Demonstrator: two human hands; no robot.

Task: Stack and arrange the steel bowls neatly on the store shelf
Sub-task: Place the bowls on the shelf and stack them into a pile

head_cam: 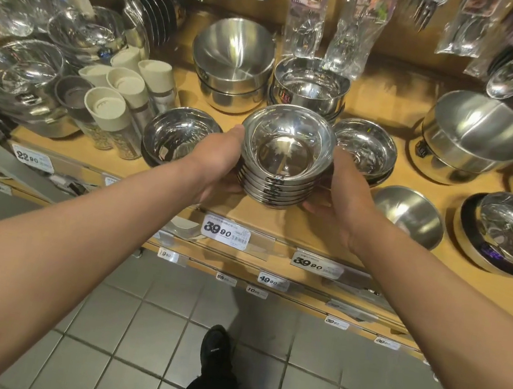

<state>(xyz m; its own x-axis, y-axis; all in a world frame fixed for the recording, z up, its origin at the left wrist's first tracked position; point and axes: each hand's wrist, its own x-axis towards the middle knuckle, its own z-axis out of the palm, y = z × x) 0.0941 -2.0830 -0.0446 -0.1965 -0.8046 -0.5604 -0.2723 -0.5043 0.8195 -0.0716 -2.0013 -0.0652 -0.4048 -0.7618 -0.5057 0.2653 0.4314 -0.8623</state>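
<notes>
A stack of several nested shiny steel bowls (283, 155) sits near the front of the wooden shelf (306, 232), at its middle. My left hand (217, 158) grips the stack's left side and my right hand (338, 190) cups its right side. Left of the stack lies a single shallow steel bowl (177, 136). A short pile of small bowls (364, 149) stands just behind my right hand. A matte steel bowl (408, 215) rests at the front right.
Behind stand larger steel bowls (232, 62), (309, 85) and a big one (469, 137). Beige-lidded jars (112, 97) and glass bowls (15, 72) fill the left. Packaged cutlery (311, 11) hangs above. Price tags (226, 228) line the shelf edge; a tiled floor is below.
</notes>
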